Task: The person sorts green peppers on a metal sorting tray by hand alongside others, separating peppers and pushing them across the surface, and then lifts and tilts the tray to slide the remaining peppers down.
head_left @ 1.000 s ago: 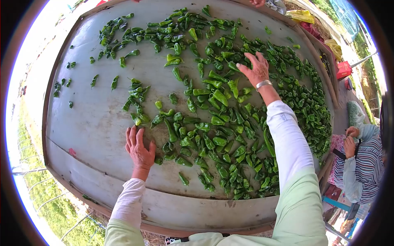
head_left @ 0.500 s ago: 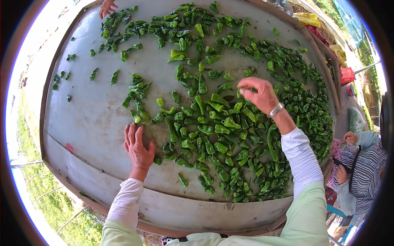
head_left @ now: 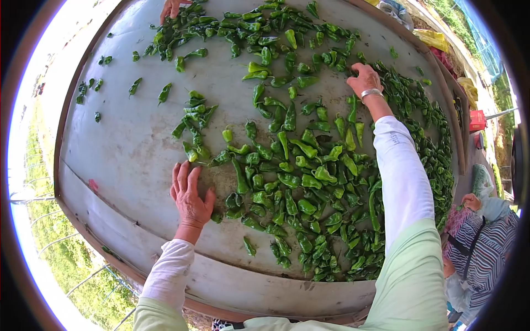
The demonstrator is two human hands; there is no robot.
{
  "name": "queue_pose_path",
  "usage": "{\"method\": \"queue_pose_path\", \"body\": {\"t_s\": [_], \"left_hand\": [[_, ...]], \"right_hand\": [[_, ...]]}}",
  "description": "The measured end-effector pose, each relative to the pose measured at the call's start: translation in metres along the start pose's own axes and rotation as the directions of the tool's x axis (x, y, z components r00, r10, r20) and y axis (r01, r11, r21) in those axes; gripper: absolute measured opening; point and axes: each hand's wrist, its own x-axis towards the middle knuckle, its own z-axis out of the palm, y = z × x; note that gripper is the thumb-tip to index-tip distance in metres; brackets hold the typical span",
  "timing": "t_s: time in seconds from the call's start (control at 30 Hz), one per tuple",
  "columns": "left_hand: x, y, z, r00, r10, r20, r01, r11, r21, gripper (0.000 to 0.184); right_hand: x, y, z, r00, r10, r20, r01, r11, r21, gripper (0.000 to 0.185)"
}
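Green peppers lie across a wide grey bench, heaped thickest along its right side and spread more loosely over the middle and far edge. A few lie singly or in small groups toward the left, and bare surface shows between them.

The two hands are well apart. The left hand is palm down on the near left part of the bench, fingers spread and empty, its fingertips just short of a small cluster of peppers. Another pepper lies beside its thumb. The right hand reaches to the far right, fingers bent down among the peppers beside the dense heap; whether it grips one cannot be told. A silvery bracelet circles that wrist.

At the far left edge, another person's hand is at the peppers there. To the right of the bench is a person in a striped garment. A red box and a yellow bag are beyond the right edge, and a pink scrap lies on the bench's left part.
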Motion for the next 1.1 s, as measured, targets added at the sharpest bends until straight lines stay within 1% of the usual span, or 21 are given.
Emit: {"method": "queue_pose_path", "body": {"t_s": [0.03, 0.13, 0.17, 0.3, 0.33, 0.37, 0.4, 0.43, 0.47, 0.5, 0.53, 0.6, 0.67, 0.7, 0.73, 0.8, 0.83, 0.9, 1.0, 1.07, 1.1], "left_hand": [[0.000, 0.000, 0.000, 1.000, 0.004, 0.001, -0.004, 1.000, -0.002, 0.060], [0.001, 0.000, 0.000, 1.000, 0.008, 0.001, -0.008, 1.000, -0.006, 0.060], [0.001, 0.000, 0.000, 1.000, 0.012, -0.003, -0.012, 1.000, -0.011, 0.060], [0.001, 0.000, 0.000, 1.000, 0.015, 0.002, -0.015, 1.000, -0.003, 0.060], [0.001, 0.000, 0.000, 1.000, 0.014, -0.002, -0.014, 1.000, -0.004, 0.060], [0.000, 0.001, 0.000, 1.000, 0.012, -0.006, -0.012, 1.000, -0.007, 0.060], [0.000, 0.001, 0.000, 1.000, 0.011, -0.003, -0.011, 1.000, -0.010, 0.060], [0.000, 0.001, 0.000, 1.000, 0.012, -0.006, -0.012, 1.000, -0.009, 0.060], [0.000, 0.001, 0.000, 1.000, 0.013, -0.011, -0.013, 1.000, -0.008, 0.060], [0.001, 0.001, 0.000, 1.000, 0.014, -0.009, -0.014, 1.000, -0.009, 0.060], [0.001, 0.000, 0.000, 1.000, 0.015, -0.008, -0.015, 1.000, -0.004, 0.060], [-0.001, 0.000, 0.000, 1.000, 0.013, 0.005, -0.013, 1.000, 0.001, 0.060], [-0.001, 0.001, 0.000, 1.000, 0.016, -0.005, -0.016, 1.000, 0.001, 0.060], [-0.001, 0.000, 0.000, 1.000, 0.014, 0.001, -0.014, 1.000, 0.005, 0.060], [-0.001, 0.000, 0.000, 1.000, 0.015, 0.000, -0.015, 1.000, 0.006, 0.060], [-0.001, -0.001, 0.001, 1.000, 0.007, 0.003, -0.007, 1.000, 0.022, 0.060], [-0.001, -0.001, 0.000, 1.000, 0.005, 0.004, -0.005, 1.000, 0.024, 0.060], [-0.002, 0.001, -0.001, 1.000, 0.008, 0.004, -0.008, 1.000, 0.011, 0.059], [-0.001, -0.001, 0.001, 1.000, 0.006, -0.002, -0.006, 1.000, -0.005, 0.058], [-0.003, -0.002, 0.000, 1.000, 0.000, 0.000, 0.000, 1.000, 0.002, 0.058], [-0.001, 0.000, 0.001, 1.000, 0.000, -0.001, 0.000, 1.000, 0.002, 0.058]], "right_hand": [[-0.002, -0.003, -0.005, 1.000, -0.001, 0.003, 0.001, 1.000, 0.001, 0.042], [-0.007, -0.009, -0.015, 0.997, 0.010, 0.078, -0.003, 0.996, -0.091, 0.029], [-0.009, -0.008, -0.015, 0.995, -0.022, 0.093, 0.031, 0.995, -0.097, 0.025], [-0.024, 0.012, -0.015, 0.985, -0.102, 0.138, 0.124, 0.979, -0.163, 0.024], [-0.028, 0.022, -0.019, 0.976, -0.168, 0.139, 0.161, 0.985, 0.059, 0.021], [-0.032, 0.032, -0.021, 0.965, -0.232, 0.125, 0.190, 0.942, 0.277, 0.019], [-0.037, 0.039, -0.019, 0.965, -0.230, 0.128, 0.189, 0.943, 0.274, 0.019], [-0.044, 0.047, -0.015, 0.962, -0.267, 0.050, 0.182, 0.768, 0.614, 0.015], [-0.055, 0.053, -0.014, 0.961, -0.273, -0.038, 0.169, 0.477, 0.862, 0.012], [-0.075, 0.043, -0.023, 0.950, -0.292, -0.111, 0.249, 0.495, 0.833, 0.006], [-0.092, 0.034, -0.031, 0.951, -0.290, -0.107, 0.246, 0.497, 0.832, 0.006], [-0.124, 0.018, -0.039, 0.864, -0.504, 0.017, 0.330, 0.590, 0.737, 0.006], [-0.145, 0.000, -0.038, 0.791, -0.599, 0.125, 0.507, 0.756, 0.413, 0.008], [-0.146, 0.001, -0.022, 0.747, -0.659, 0.089, 0.599, 0.725, 0.339, 0.008], [-0.145, 0.007, -0.001, 0.733, -0.679, 0.039, 0.650, 0.716, 0.255, 0.011], [-0.149, 0.002, 0.005, 0.684, -0.729, -0.027, 0.727, 0.678, 0.113, 0.020], [-0.149, 0.000, 0.008, 0.682, -0.731, -0.026, 0.728, 0.676, 0.115, 0.020], [-0.152, -0.006, 0.010, 0.698, -0.716, 0.015, 0.706, 0.692, 0.153, 0.033], [-0.146, -0.012, 0.008, 0.695, -0.718, 0.040, 0.699, 0.687, 0.198, 0.039], [-0.145, -0.014, 0.008, 0.687, -0.722, 0.085, 0.703, 0.690, 0.176, 0.039], [-0.147, -0.016, 0.009, 0.709, -0.699, 0.096, 0.689, 0.715, 0.115, 0.036]]}}
